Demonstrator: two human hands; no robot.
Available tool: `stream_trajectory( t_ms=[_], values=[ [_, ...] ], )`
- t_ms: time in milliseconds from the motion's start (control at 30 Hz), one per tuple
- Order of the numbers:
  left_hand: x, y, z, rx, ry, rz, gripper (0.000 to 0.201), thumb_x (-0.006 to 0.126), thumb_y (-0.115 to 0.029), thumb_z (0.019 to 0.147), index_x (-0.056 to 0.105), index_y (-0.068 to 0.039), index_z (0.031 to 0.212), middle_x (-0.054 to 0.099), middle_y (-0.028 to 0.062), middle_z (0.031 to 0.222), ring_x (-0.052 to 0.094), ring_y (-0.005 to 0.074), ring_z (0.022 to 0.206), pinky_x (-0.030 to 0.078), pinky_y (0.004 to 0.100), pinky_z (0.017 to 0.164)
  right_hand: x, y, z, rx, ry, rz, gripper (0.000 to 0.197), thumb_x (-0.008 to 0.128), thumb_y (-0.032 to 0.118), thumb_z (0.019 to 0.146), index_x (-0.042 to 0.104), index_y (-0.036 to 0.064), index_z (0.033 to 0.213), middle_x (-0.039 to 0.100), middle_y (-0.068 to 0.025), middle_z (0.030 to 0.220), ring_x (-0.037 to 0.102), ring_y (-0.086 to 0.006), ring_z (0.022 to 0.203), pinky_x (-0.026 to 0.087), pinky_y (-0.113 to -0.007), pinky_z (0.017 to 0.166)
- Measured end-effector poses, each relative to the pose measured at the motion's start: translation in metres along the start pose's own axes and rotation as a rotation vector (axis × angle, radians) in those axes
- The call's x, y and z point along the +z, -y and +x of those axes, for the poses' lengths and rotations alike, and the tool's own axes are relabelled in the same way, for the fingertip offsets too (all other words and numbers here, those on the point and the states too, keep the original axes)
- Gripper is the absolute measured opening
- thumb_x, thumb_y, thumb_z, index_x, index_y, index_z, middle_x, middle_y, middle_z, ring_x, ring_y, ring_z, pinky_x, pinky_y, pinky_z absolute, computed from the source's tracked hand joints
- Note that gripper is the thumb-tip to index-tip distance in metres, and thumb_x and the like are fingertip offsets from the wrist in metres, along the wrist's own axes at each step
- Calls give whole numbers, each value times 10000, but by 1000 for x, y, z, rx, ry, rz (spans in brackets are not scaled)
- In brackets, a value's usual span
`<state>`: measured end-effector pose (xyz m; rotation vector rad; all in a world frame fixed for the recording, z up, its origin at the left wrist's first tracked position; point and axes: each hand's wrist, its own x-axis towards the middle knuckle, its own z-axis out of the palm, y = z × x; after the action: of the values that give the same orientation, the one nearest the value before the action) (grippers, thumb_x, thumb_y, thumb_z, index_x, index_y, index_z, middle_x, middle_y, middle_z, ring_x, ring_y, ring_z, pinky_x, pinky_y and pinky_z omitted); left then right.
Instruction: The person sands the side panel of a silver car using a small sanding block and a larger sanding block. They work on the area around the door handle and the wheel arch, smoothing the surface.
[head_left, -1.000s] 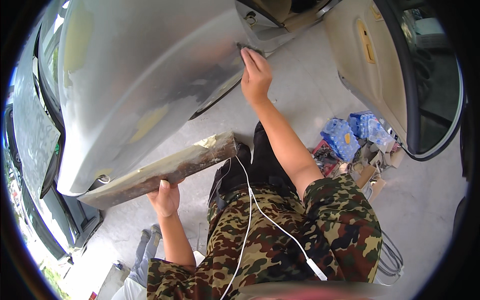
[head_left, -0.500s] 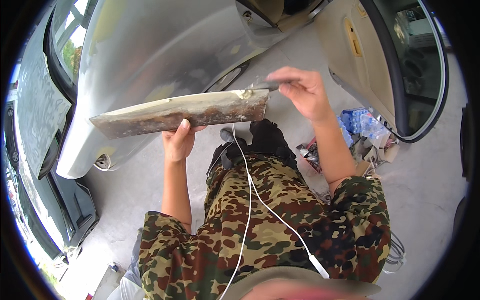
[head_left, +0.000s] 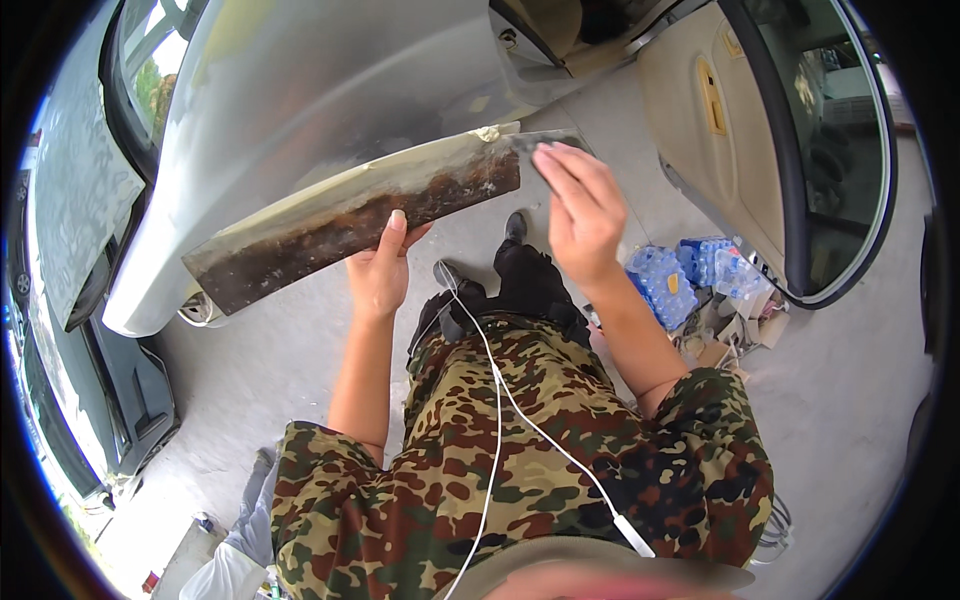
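Board: long stained mixing board (head_left: 350, 215) slanting across the upper middle of the frame, a dab of pale filler (head_left: 487, 133) at its upper right end
Left hand (head_left: 378, 272): under the board's lower edge, thumb pressed up on its face
Right hand (head_left: 578, 210): fingers together, pinching a thin spreader blade (head_left: 540, 142) on the board's right end
Around: grey car panel (head_left: 330, 90) behind; open door (head_left: 770, 150) upper right; water bottle packs (head_left: 690, 280) on the floor at right
Unclear: blade mostly hidden by fingers
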<state>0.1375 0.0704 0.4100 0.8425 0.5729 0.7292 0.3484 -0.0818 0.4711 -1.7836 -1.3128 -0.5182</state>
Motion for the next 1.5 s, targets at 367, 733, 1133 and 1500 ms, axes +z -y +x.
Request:
stream_trajectory(
  t_ms=[367, 733, 1133, 1500],
  values=[
    [26, -5, 1, 30, -115, 155, 359, 637, -73, 1091, 576, 7, 1436, 646, 112, 1363, 662, 235, 1221, 618, 536, 1055, 8, -5, -38, 335, 209, 370, 366, 656, -65, 916, 779, 37, 1246, 779, -140, 1192, 746, -298, 1077, 583, -395, 944],
    [6, -25, 8, 181, -183, 217, 482, 638, -69, 1081, 495, -28, 1540, 611, 137, 1473, 671, 289, 1273, 637, 468, 1007, 56, -103, -85, 1102, -75, 834, 320, 613, 32, 1065, 718, 2, 1366, 706, -13, 1088, 584, -85, 912, 489, -243, 798],
    [18, -90, 1, 247, 81, 532, 528, 592, -210, 1117, 467, 80, 1540, 566, 248, 1528, 591, 384, 1397, 536, 524, 1140, 179, -104, -43, 604, -570, 244, 450, 716, -131, 837, 775, 63, 1238, 751, -101, 1252, 698, -345, 1198, 567, -432, 1004],
    [163, -122, 38, 11, 333, 799, 655, 696, -247, 1048, 429, -80, 1623, 537, 168, 1589, 546, 373, 1431, 414, 584, 1228, 115, -181, 28, 734, -970, 196, 443, 678, -135, 855, 782, 81, 1228, 756, -95, 1240, 702, -333, 1178, 552, -455, 1020]
  ],
)
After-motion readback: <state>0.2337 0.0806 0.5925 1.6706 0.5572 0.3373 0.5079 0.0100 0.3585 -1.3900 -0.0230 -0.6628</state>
